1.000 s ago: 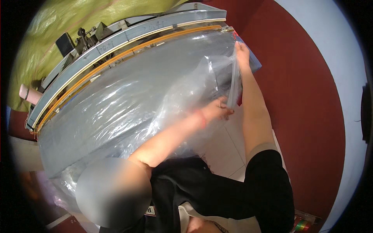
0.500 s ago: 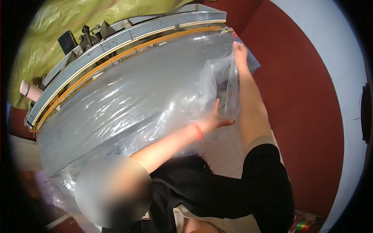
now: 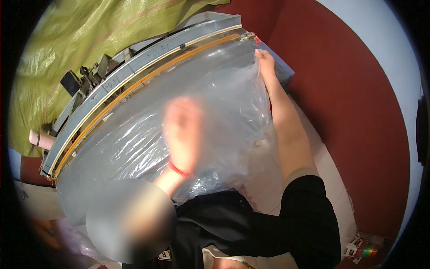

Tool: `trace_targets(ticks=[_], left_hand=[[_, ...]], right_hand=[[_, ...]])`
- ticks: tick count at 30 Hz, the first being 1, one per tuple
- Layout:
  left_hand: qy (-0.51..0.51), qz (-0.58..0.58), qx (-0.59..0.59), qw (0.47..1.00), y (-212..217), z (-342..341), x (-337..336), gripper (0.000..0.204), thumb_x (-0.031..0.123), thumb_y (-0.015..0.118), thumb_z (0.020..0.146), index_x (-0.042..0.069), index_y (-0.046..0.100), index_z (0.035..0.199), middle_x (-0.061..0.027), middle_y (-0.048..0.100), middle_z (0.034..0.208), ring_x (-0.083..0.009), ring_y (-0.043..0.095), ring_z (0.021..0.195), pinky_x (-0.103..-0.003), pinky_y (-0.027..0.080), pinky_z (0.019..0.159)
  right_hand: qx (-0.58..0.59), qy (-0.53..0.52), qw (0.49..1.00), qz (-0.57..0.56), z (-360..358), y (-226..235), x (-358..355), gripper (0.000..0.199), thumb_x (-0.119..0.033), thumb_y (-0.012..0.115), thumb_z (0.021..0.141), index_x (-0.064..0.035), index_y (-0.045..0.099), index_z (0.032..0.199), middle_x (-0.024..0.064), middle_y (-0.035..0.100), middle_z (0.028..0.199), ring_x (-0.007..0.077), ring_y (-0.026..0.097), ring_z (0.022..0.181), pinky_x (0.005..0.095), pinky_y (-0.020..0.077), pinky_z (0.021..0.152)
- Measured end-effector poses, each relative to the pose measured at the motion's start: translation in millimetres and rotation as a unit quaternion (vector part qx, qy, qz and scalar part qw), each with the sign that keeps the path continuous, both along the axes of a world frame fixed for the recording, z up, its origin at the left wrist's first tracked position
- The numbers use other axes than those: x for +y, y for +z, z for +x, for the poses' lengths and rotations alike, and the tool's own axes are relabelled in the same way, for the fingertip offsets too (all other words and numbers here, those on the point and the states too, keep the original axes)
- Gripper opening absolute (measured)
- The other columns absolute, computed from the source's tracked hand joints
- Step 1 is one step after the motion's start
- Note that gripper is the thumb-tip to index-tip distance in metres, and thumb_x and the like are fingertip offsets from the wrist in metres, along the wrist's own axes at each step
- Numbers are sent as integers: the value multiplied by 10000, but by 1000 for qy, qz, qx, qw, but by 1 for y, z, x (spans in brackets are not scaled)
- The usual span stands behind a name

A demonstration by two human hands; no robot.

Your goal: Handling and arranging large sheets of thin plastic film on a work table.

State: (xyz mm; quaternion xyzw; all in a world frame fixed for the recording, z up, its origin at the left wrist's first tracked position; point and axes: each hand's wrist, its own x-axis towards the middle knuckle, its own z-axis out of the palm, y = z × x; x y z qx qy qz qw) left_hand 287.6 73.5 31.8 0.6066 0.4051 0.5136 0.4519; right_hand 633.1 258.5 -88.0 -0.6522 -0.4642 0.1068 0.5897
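A large sheet of clear plastic film (image 3: 134, 130) lies spread over the work surface, shiny and creased in the middle. At its far right corner my right hand (image 3: 266, 63) pinches the film's edge, close to the end of the long sealing bar. From there the right edge hangs in folds along my forearm. My left hand (image 3: 183, 130), with a red band at the wrist, is over the middle of the film. Motion smears its fingers, and whether it touches the film does not show.
Along the far side runs a long grey metal bar (image 3: 134, 66) with an orange strip (image 3: 148, 77) beside it. A dark phone (image 3: 70, 83) stands behind it, near a pink roll (image 3: 41, 140). Yellow-green woven sheeting (image 3: 89, 36) covers the back. A dark red wall (image 3: 349, 98) rises at right.
My left hand has moved left from the film's right edge to its middle. The film's right part now lies flatter. My right hand keeps its pinch at the corner.
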Motion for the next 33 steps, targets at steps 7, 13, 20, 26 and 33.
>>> trace_targets(ticks=[7,13,20,26,33], left_hand=[[-37,258,269,927,-90,94,-20,813,132,686,641,34,223,1302,-148,466,1094,-299,463,1056,-390,428,822],[-119,242,450,851,-132,84,18,111,14,520,694,38,506,802,-112,531,766,-293,560,708,-366,468,603],[-138,495,217,830,-59,114,23,337,42,570,683,41,512,1015,-93,550,826,-287,568,726,-374,475,566],[-186,405,473,760,-69,116,52,315,36,472,727,21,529,1037,-105,579,914,-275,596,715,-387,494,569],[-288,351,624,635,-28,76,54,151,97,500,721,66,601,828,-89,591,861,-243,603,773,-358,491,563]], right_hand=[[-68,-26,997,-6,-2,-3,11,379,-342,582,788,10,498,678,162,532,616,243,498,572,356,404,591],[-34,-18,999,4,-14,7,4,395,-383,552,792,5,529,717,192,572,686,333,548,653,382,421,625],[-84,-55,994,-42,-5,8,-4,375,-373,545,796,-1,546,757,201,579,713,348,555,684,396,422,638],[-89,-28,995,-42,-24,13,-4,347,-348,552,799,-2,550,769,196,581,718,345,562,700,396,422,648],[-111,-38,992,-40,-11,14,-10,338,-339,542,809,-4,548,761,196,585,745,353,560,728,402,422,653]])
